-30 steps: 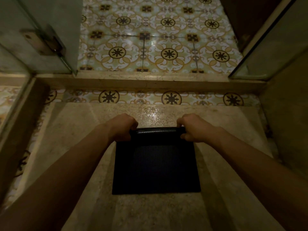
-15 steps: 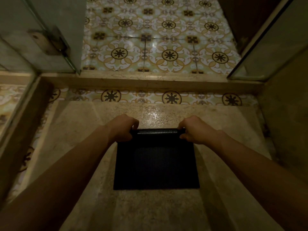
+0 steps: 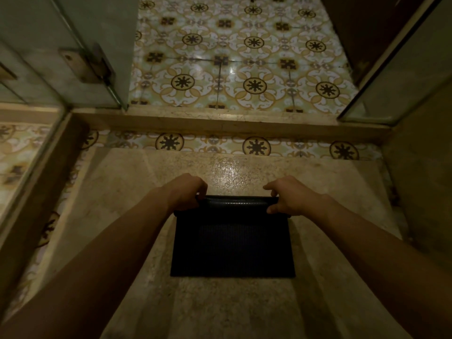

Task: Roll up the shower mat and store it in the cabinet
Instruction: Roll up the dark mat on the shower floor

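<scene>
A black textured shower mat (image 3: 232,243) lies on the beige stone shower floor, its far edge curled into a tight roll (image 3: 236,203). My left hand (image 3: 184,193) grips the roll's left end with the fingers wrapped over it. My right hand (image 3: 285,198) holds the right end, index finger stretched out over the top. The flat part of the mat reaches back toward me between my forearms. No cabinet is in view.
A raised stone curb (image 3: 227,124) crosses the view beyond the mat, with patterned floor tiles (image 3: 234,64) past it. A glass door with a metal hinge (image 3: 85,67) stands at the left, a glass panel (image 3: 401,77) at the right.
The roll has grown thicker and shifted toward me, so the flat part of the mat is shorter. Both hands stayed on the roll's ends, and my right index finger has lifted.
</scene>
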A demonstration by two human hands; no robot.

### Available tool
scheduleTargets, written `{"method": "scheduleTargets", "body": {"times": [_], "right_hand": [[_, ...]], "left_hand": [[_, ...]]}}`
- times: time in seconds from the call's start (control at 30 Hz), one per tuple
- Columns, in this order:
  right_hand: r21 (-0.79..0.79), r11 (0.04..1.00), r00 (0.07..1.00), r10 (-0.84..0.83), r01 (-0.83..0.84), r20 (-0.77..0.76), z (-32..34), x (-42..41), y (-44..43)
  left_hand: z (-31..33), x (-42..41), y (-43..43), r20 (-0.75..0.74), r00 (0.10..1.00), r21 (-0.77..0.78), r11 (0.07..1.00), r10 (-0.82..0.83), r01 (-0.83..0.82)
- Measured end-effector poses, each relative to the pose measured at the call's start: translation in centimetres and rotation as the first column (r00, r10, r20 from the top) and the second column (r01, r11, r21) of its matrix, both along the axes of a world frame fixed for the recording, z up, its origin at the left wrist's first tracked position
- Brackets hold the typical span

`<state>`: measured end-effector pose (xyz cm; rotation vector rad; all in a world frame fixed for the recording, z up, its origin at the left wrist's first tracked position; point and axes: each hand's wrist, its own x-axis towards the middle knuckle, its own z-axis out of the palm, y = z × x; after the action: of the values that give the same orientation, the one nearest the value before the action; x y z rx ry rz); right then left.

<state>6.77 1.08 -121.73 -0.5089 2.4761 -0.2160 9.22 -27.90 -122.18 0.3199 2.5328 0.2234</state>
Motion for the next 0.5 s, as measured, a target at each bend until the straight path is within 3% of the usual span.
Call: {"method": "scheduleTargets", "body": {"times": [0.17,0.3,0.5], "right_hand": [[0.050,0.997,0.998,0.063,-0.063,0.005,-0.13,0.46,-0.13],[0.072,0.990,0.993,0.116,-0.118,0.037,0.02,0.75,-0.50],[0.108,0.974,0.980,0.199,-0.198,-0.003,0.10,0.74,-0.73]], "left_hand": [[-0.52,0.53,-0.49,0.007,0.999,-0.011,0.999,-0.040,0.040],[-0.49,0.75,-0.92,0.107,0.991,0.016,0.996,-0.085,0.084],[-0.19,0.31,-0.53,0.103,0.984,0.004,0.989,-0.144,0.145]]}}
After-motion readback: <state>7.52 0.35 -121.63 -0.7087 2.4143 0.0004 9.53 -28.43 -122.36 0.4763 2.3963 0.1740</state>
